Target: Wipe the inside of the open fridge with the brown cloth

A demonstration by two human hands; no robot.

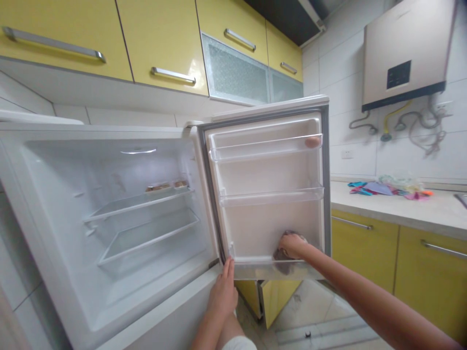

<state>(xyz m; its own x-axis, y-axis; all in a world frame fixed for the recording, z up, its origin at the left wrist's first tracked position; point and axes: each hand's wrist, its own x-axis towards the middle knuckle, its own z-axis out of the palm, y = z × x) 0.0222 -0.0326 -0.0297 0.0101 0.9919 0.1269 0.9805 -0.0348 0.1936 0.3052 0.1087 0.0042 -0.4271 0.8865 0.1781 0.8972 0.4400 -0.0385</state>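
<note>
My right hand (pixel 292 244) is closed on a dark greyish-brown cloth (pixel 279 254) and presses it against the lower inner panel of the open fridge door (pixel 270 226). Part of the cloth hangs behind the clear bottom door rack (pixel 251 271). Near the hinge side, my left hand (pixel 224 288) rests its stretched fingers on that rack's left end. Above are two more clear door racks, and an egg (pixel 312 142) sits at the right end of the top one.
Left of the door, the fridge compartment (pixel 54 233) has two glass shelves, with small food packs (pixel 158 187) on the upper one. Colourful cloths and plastic bags (pixel 383 187) lie on the right counter (pixel 448 211). Below the fridge door, a yellow cabinet door (pixel 277 299) stands open.
</note>
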